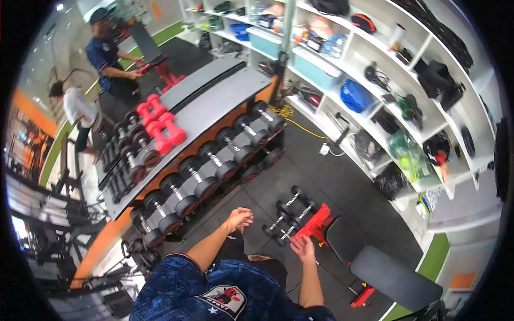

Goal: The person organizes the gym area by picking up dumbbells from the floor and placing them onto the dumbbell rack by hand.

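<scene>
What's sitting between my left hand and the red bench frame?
In the head view, several dumbbells with black ends and silver handles show between your left hand and the red bench frame.

left hand [239,219]: half-curled | right hand [303,248]: near red-framed bench [344,239] | dumbbells [292,216]: on floor [342,182]

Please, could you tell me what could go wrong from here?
1. The black dumbbells lie on the floor close to the bench's red frame, so a foot might strike them.
2. The right hand appears near them; it could get pinched if it reached between them.
3. The yellow cable lies loose on the floor and may trip someone.
</scene>
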Tool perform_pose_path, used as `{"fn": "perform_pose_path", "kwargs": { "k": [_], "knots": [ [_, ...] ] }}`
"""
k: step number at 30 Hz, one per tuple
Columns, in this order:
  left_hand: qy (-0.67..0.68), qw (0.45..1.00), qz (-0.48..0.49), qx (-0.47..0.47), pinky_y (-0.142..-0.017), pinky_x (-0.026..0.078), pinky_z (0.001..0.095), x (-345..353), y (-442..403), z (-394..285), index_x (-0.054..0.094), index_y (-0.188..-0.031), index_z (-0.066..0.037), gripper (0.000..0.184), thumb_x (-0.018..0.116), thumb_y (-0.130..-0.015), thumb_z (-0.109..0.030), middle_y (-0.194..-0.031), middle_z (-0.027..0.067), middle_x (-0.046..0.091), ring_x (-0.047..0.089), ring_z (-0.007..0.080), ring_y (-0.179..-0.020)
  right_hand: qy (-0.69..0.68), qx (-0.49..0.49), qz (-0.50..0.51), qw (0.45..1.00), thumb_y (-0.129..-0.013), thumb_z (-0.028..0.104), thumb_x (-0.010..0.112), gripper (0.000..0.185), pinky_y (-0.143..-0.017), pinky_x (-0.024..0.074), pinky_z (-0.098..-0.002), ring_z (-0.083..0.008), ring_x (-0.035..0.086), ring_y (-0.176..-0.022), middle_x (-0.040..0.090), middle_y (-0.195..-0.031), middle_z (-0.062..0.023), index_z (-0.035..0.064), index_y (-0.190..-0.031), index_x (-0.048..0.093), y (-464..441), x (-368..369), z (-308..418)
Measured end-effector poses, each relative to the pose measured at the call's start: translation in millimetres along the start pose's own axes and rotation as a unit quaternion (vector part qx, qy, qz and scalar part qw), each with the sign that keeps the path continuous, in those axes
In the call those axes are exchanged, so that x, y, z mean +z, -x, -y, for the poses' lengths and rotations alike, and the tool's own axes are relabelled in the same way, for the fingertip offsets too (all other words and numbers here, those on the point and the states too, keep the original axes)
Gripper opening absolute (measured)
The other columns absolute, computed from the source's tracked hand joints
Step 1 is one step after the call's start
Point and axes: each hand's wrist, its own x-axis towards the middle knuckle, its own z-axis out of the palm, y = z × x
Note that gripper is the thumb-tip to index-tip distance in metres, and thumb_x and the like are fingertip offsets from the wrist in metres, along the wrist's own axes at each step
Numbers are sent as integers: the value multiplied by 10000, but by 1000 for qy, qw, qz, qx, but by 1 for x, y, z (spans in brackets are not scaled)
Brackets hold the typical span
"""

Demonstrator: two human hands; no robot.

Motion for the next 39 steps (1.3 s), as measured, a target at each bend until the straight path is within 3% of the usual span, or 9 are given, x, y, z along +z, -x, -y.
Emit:
{"fn": "perform_pose_path", "kwargs": {
  "k": [7, 14, 20, 26, 28, 30, 31, 37, 39],
  "knots": [
    [164, 983, -77, 27, -703, 554, 337, -81, 48, 5, 532, -1157, -34, 314, 581, -893, -196, -989, 133, 652, 667, 249, -859, 131, -5, 109, 985, -886, 243, 580, 374, -823, 539, -448, -310, 620, -959, 607, -1065, -176, 4, -1165, 508, -17, 138, 9],
    [277, 947, -159, 45, -701, 564, 363, -169, 41, 8, 542, -1130, -32, 287, 577, -896, -194, -989, 161, 655, 672, 274, -840, 245, 98, 152, 952, -888, 211, 582, 350, -893, 500, -498, -349, 592, -1017, 589, -1102, -189, 10, -1166, 511, -52, 260, -62],
    [339, 910, -227, 69, -740, 564, 389, -227, 65, -4, 535, -1140, -30, 287, 572, -897, -178, -1005, 174, 645, 664, 300, -867, 407, 80, 188, 890, -904, 200, 560, 307, -781, 562, -421, -298, 649, -913, 629, -1031, -159, 19, -1150, 531, -72, 367, -79],
    [397, 865, -305, 40, -664, 561, 352, -256, 86, 39, 540, -1125, -24, 252, 535, -901, -140, -949, 158, 659, 676, 263, -787, 469, -75, 235, 848, -918, 217, 551, 221, -575, 546, -318, -173, 645, -706, 656, -873, -81, 62, -1073, 570, -110, 512, -77],
    [393, 851, -346, 27, -653, 556, 348, -260, 94, 45, 541, -1121, -24, 257, 539, -892, -141, -948, 157, 661, 675, 261, -778, 498, -255, 225, 798, -900, 209, 607, 176, -580, 500, -259, -110, 583, -669, 627, -811, -39, 56, -988, 610, -148, 567, -89],
    [386, 837, -388, 15, -636, 546, 341, -253, 107, 51, 538, -1115, -21, 267, 558, -879, -142, -933, 152, 661, 672, 247, -759, 535, -371, 233, 722, -866, 164, 609, 157, -681, 496, -287, -145, 614, -753, 647, -825, -55, 35, -955, 625, -169, 629, -97],
    [372, 829, -417, 8, -642, 551, 345, -252, 110, 53, 540, -1113, -26, 270, 565, -877, -154, -933, 147, 658, 671, 249, -759, 565, -409, 220, 682, -802, 174, 655, 191, -745, 506, -336, -235, 658, -810, 685, -885, -113, 47, -943, 632, -162, 664, -97],
    [408, 769, -491, -35, -631, 556, 332, -221, 96, 35, 543, -1130, -32, 256, 537, -896, -135, -924, 116, 655, 669, 217, -743, 673, -376, 268, 578, -771, 288, 692, 411, -827, 493, -410, -334, 633, -909, 658, -931, -189, -17, -1025, 587, -220, 781, -136],
    [367, 793, -483, -48, -625, 535, 292, -209, 86, 11, 556, -1112, -18, 250, 562, -885, -122, -906, 105, 659, 659, 181, -734, 707, -347, 271, 553, -773, 328, 701, 465, -848, 486, -427, -363, 621, -945, 648, -976, -222, -36, -1033, 576, -231, 796, -149]
  ]
}}
